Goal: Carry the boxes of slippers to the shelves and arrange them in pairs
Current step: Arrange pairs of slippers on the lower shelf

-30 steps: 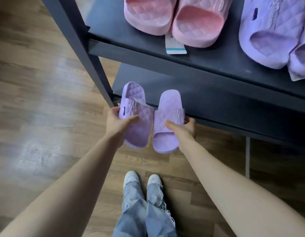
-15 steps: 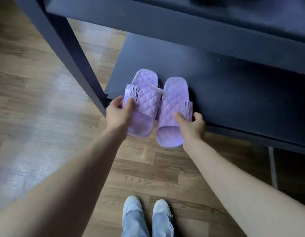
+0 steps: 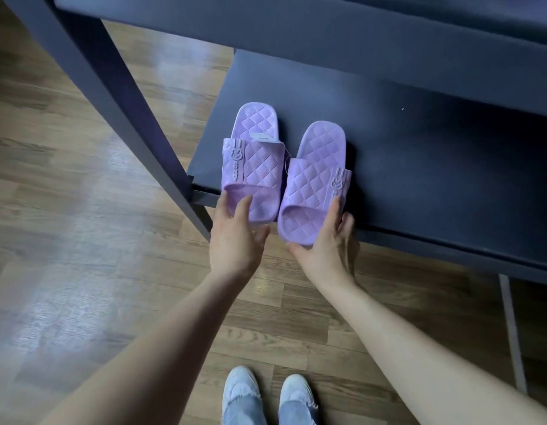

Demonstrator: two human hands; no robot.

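The left slipper (image 3: 250,167) and right slipper (image 3: 312,185) are laid side by side at the front left corner of the lower shelf (image 3: 419,154), near ends overhanging. The left one is touched by the straight fingers of the left grip (image 3: 235,240); the right one's near end is pinched by the right grip (image 3: 327,250).

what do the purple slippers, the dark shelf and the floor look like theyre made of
Purple slippers: likely soft moulded foam or rubbery plastic, matte; quilted diamonds and bunny logo are moulded in. Shelf: dark painted metal or coated board, cannot tell which; smooth, dull sheen. Floor: wood-look planks, glossy with glare; real wood or laminate unclear.
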